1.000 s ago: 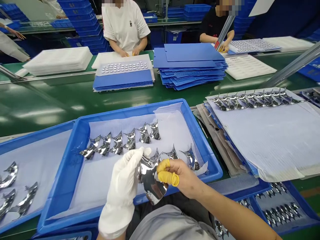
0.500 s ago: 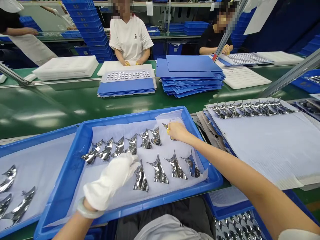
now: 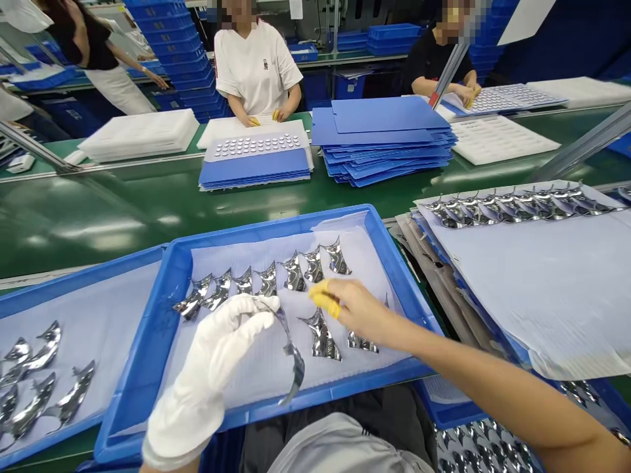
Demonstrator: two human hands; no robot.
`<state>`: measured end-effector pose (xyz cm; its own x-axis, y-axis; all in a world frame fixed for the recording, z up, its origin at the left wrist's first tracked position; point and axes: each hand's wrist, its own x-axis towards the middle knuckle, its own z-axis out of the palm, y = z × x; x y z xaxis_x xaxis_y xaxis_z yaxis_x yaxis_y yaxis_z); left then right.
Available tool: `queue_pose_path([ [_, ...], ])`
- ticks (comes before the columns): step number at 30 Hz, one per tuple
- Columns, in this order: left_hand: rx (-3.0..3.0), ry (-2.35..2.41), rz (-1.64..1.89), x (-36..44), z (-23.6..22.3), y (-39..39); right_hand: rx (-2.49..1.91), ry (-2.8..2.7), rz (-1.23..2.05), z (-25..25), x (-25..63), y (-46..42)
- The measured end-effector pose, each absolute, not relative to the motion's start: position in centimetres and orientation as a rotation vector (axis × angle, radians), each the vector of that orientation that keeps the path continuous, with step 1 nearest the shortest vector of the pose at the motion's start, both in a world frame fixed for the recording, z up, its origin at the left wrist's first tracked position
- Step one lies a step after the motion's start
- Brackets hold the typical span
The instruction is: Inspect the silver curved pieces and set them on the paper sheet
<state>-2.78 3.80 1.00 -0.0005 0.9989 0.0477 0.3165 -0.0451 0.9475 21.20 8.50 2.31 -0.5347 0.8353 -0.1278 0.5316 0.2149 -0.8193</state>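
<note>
My left hand (image 3: pixel 217 355), in a white glove, is closed on a curved shiny metal part (image 3: pixel 292 355) and holds it up over the blue tray (image 3: pixel 148 341). My right hand (image 3: pixel 352 309) wears yellow finger cots and hovers over the tray's near row of chrome parts (image 3: pixel 323 338), its fingers loosely curled and nothing visible in them. A back row of several chrome parts (image 3: pixel 269 279) lies on the white liner sheet (image 3: pixel 256 368).
A second blue tray (image 3: pixel 64 315) with parts sits at the left. Right of me a white sheet (image 3: pixel 532 276) carries a row of parts (image 3: pixel 517 203). Beyond the green conveyor (image 3: pixel 98 217), two people work at stacked blue boards (image 3: pixel 384 141) and white foam trays (image 3: pixel 140 135).
My left hand has lifted one part out of the near row. My right hand has drawn back from the far end of the back row, leaving a part there.
</note>
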Motion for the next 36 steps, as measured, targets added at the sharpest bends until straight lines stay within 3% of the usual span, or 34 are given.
queue_pose_path([
  [5, 1.079, 1.106, 1.36, -0.1, 0.4, 2.4, -0.685, -1.491, 1.971, 2.0, 19.8, 4.0],
  [8, 0.887, 1.077, 1.317, 1.1, -0.5, 1.8, -0.691, -1.13, 2.116, 1.4, 19.1, 2.9],
  [12, 0.835, 1.261, 1.2, 1.3, -0.2, 1.3, -0.779, -0.978, 2.076, 1.0, 19.2, 2.2],
  [20, 0.941, 1.15, 0.94, 2.1, 2.2, 0.7, -0.787, -1.337, 1.81, 2.3, 19.9, 1.8],
  [30, 1.082, 1.172, 1.156, 0.8, 1.1, -0.7, -0.776, -1.861, 1.323, 3.7, 20.8, 0.5],
  [33, 1.064, 1.139, 1.163, 0.7, 0.9, -0.8, -0.772, -1.864, 1.325, 3.6, 20.9, 0.4],
  [36, 0.964, 1.136, 1.172, 1.4, 1.3, -0.6, -0.775, -1.651, 1.604, 3.2, 20.7, 0.5],
])
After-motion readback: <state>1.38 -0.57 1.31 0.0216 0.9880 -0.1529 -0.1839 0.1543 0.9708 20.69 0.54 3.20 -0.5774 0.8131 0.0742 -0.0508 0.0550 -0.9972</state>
